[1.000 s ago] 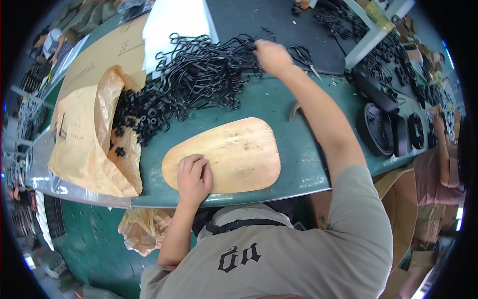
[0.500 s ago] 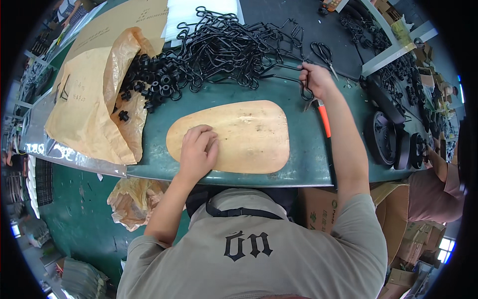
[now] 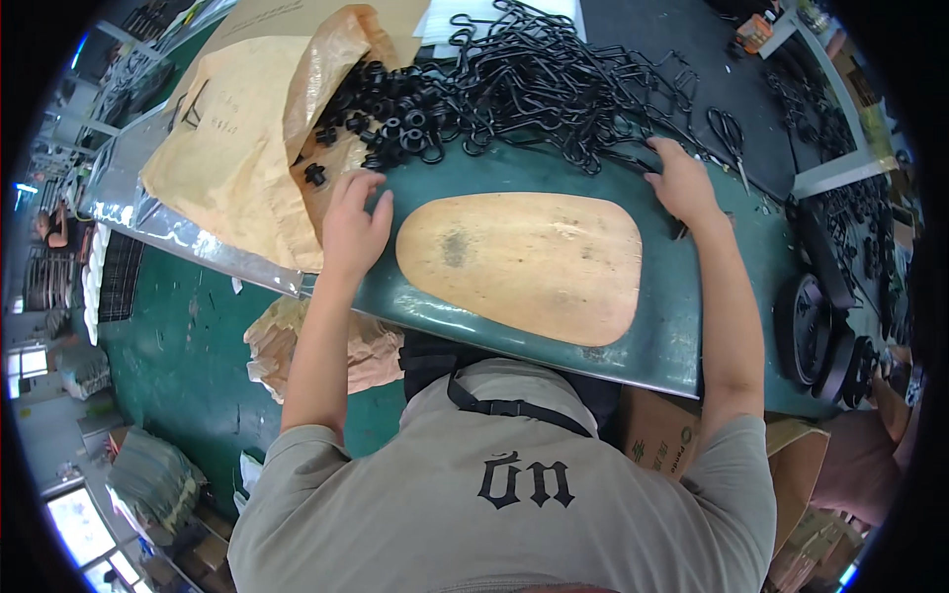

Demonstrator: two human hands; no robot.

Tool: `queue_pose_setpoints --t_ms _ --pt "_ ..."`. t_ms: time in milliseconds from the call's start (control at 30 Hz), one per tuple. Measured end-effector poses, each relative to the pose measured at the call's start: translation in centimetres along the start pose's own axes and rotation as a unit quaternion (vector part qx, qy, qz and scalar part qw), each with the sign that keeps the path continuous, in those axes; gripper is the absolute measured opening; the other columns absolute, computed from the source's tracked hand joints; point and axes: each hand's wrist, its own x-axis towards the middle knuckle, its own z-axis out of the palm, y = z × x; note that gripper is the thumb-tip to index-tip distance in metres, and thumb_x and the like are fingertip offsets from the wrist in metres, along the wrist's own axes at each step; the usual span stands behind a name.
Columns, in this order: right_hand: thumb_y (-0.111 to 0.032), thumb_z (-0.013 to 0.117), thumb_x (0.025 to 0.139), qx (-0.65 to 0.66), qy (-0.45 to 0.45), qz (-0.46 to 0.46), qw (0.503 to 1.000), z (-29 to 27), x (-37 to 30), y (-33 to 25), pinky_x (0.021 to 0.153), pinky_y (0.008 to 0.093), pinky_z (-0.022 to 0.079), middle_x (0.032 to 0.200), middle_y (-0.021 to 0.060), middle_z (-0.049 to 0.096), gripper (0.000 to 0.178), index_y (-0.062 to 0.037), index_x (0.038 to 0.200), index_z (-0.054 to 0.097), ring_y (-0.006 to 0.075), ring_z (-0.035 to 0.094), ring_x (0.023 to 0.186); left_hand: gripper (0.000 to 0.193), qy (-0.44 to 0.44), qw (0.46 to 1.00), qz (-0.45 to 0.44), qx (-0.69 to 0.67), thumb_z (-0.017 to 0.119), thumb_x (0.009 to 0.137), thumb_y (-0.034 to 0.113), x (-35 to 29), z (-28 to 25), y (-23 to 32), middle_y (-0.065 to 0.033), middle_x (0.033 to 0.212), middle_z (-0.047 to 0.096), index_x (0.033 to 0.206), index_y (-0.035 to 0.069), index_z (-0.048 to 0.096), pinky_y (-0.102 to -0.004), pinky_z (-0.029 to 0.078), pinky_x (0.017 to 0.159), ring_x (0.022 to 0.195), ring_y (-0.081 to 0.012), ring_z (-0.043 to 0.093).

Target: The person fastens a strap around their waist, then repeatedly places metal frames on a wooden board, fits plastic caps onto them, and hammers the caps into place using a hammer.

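My left hand (image 3: 356, 222) is off the board, beside the open mouth of a brown paper bag (image 3: 232, 148). Its thumb stands apart from loosely bent fingers, and I see nothing in it. Black ribbed fittings (image 3: 395, 128) lie heaped just beyond. My right hand (image 3: 684, 188) is at the right end of a tangled pile of bent black metal rods (image 3: 554, 79). Its thumb and fingers close around the end of one rod; the palm side is hidden. Between my hands a pale wooden board (image 3: 524, 262), rounded at its left end, lies flat on the green table (image 3: 652, 361).
Scissors (image 3: 729, 138) lie beyond my right hand. A tool head (image 3: 680, 231) shows beside that wrist, partly covered. Black round parts (image 3: 806, 326) stand at the right, near a metal frame (image 3: 840, 173). Crumpled brown paper (image 3: 371, 351) is below the table's front edge.
My left hand has lifted off the board and moved toward the bag and fittings. The rod loop below my right hand no longer shows. The whole view has shifted and turned.
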Motion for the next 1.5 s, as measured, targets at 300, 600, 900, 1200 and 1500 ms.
queue_pose_setpoints --t_ms 300,600,900,1200,1500 --pt "-0.012 0.083 0.077 -0.081 0.011 0.023 0.996 -7.4 -2.3 -5.0 0.097 0.0482 0.050 0.124 0.0140 0.070 0.050 -0.0037 0.124 0.071 0.0352 0.067 0.116 0.044 -0.004 0.973 0.013 0.232 0.076 0.090 0.016 3.2 1.4 -4.0 -0.0195 0.119 0.068 0.129 0.001 0.062 -0.0490 0.051 0.102 0.115 -0.0424 0.064" --pt "-0.008 0.084 0.071 0.158 -0.044 -0.167 0.972 -2.7 -7.6 -17.4 0.101 0.0448 0.049 0.126 0.0146 0.064 0.058 -0.0036 0.127 0.068 0.0360 0.062 0.118 0.041 -0.006 0.980 -0.070 -0.188 0.077 0.085 -0.002 1.3 2.5 1.5 -0.0128 0.106 0.069 0.124 0.000 0.062 -0.0336 0.058 0.086 0.100 -0.0230 0.070" --pt "-0.009 0.081 0.087 0.362 0.009 -0.071 0.929 -1.4 -10.2 -21.1 0.093 0.0409 0.056 0.127 0.0148 0.063 0.048 -0.0009 0.130 0.062 0.0312 0.067 0.113 0.044 -0.152 0.969 0.108 -0.160 0.077 0.083 -0.002 -3.2 3.3 11.1 -0.0155 0.114 0.068 0.124 0.002 0.061 -0.0393 0.058 0.089 0.104 -0.0316 0.070" --pt "0.004 0.076 0.091 0.359 0.006 0.138 0.923 -1.3 -16.8 -14.9 0.077 0.0267 0.056 0.113 0.0079 0.065 0.033 -0.0001 0.122 0.066 0.0155 0.066 0.089 0.035 -0.138 0.981 0.131 0.022 0.076 0.093 0.033 -4.2 8.0 11.8 -0.0185 0.111 0.070 0.109 0.003 0.066 -0.0535 0.052 0.092 0.104 -0.0380 0.069" --pt "-0.003 0.077 0.090 0.397 -0.033 0.124 0.909 2.1 -16.7 -17.7 0.078 0.0374 0.059 0.117 0.0172 0.071 0.063 -0.0044 0.147 0.050 0.0282 0.072 0.082 0.051 -0.159 0.986 -0.034 0.042 0.053 0.107 0.041 -1.1 9.0 13.8 -0.0198 0.072 0.071 0.077 0.003 0.069 -0.0534 0.055 0.066 0.070 -0.0416 0.070"
